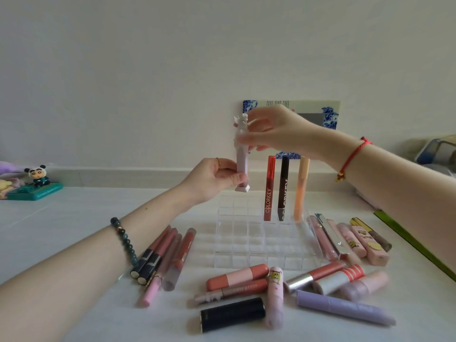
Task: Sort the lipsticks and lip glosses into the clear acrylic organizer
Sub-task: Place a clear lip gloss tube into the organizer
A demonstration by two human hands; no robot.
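- The left hand [212, 180] grips the lower barrel of a lilac lip gloss [241, 169] with the thumb across its front. It holds the tube upright in the air over the back of the acrylic organizer [237, 261], clear of the cells.
- The right hand [278, 130] reaches across from the other side, and its fingertips pinch the white sculpted cap at the top of the same tube. That part is blurred, so I cannot tell whether it steadies the cap or twists it.
- Both hands are together on this one piece, and neither is free.
- The organizer sits on the bench [74, 218]. Three tubes stand in its back row toward the right: a red tube [269, 188], a dark brown tube [283, 183] and a peach tube [301, 188].
- As I read it, a fourth piece is being readied for a slot, most likely a back-row cell just left of the red tube.
- The next move calls for lowering it straight down, foot first, into a single cell without knocking the red tube.
- The flared foot may catch on a divider, and the heavy-looking cap could make it lean once it is let go.
- Much is left to do. Loose lipsticks [237, 277] lie in front of the organizer, with more at its left and right.
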